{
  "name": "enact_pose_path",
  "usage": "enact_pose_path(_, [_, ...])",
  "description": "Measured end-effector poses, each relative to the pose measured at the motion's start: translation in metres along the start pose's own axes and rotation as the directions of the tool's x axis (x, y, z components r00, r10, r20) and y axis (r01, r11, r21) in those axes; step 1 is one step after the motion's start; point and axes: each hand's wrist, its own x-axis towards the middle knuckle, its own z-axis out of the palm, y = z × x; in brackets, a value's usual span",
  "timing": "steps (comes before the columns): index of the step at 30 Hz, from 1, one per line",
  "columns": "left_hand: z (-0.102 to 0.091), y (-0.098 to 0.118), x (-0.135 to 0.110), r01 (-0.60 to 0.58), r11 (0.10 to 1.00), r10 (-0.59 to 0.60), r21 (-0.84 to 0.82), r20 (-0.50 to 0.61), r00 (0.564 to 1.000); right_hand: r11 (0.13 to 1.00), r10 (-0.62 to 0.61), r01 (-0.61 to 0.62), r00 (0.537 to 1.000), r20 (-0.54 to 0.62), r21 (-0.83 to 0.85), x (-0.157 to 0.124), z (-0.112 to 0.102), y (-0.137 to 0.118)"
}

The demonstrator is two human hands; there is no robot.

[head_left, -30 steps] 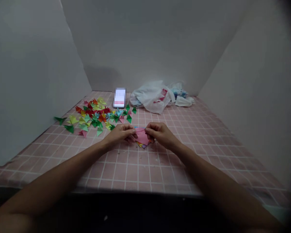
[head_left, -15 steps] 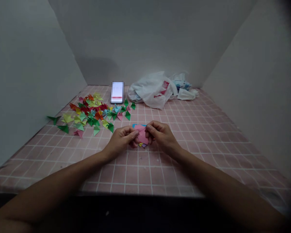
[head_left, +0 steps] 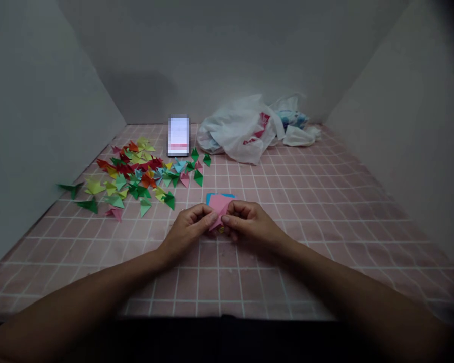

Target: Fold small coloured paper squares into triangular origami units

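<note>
Between my two hands is a small piece of pink origami paper (head_left: 220,202), partly folded. My left hand (head_left: 192,225) pinches its left side between thumb and fingers. On the right side, my right hand (head_left: 249,221) grips the paper near its lower edge, thumb on top. Behind and beneath it, a blue paper sheet (head_left: 230,195) shows along the far edge, lying on the table. A bit of yellow paper (head_left: 222,230) peeks out below the pink piece. My fingers hide much of the lower papers.
A pile of colourful folded paper cranes (head_left: 136,174) spreads over the table's left side. Behind it stands a phone (head_left: 178,136) with a lit, blurred screen. A white plastic bag (head_left: 238,131) lies at the back. Pale walls enclose the pink checked tablecloth (head_left: 306,201) on three sides.
My right hand has moved down along the pink paper, from its upper right to near its lower edge. The view has shifted slightly.
</note>
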Motion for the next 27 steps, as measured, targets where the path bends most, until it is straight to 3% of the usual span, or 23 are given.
enact_pose_path(4, [-0.002, 0.001, 0.000, 0.014, 0.999, -0.012, 0.050, -0.031, 0.999, 0.999, 0.042, -0.043, 0.998, 0.052, 0.017, 0.002, -0.003, 0.001])
enact_pose_path(12, [-0.004, 0.002, 0.002, 0.098, 0.994, -0.098, -0.038, 0.003, 0.995, 0.996, 0.073, -0.073, 0.997, 0.002, 0.041, -0.002, 0.002, 0.000])
enact_pose_path(18, [-0.001, 0.002, -0.001, 0.141, 0.989, -0.139, -0.055, 0.036, 0.990, 0.994, 0.075, -0.081, 0.995, 0.072, 0.078, -0.002, 0.001, 0.005])
enact_pose_path(23, [0.002, 0.003, -0.007, 0.220, 0.975, -0.220, 0.014, 0.110, 0.969, 0.996, 0.082, -0.083, 0.996, 0.048, 0.033, -0.005, 0.004, 0.002])
enact_pose_path(27, [0.002, 0.007, -0.008, 0.199, 0.980, -0.200, 0.017, 0.093, 0.975, 1.000, -0.015, 0.013, 0.997, -0.073, -0.028, -0.008, 0.003, -0.004])
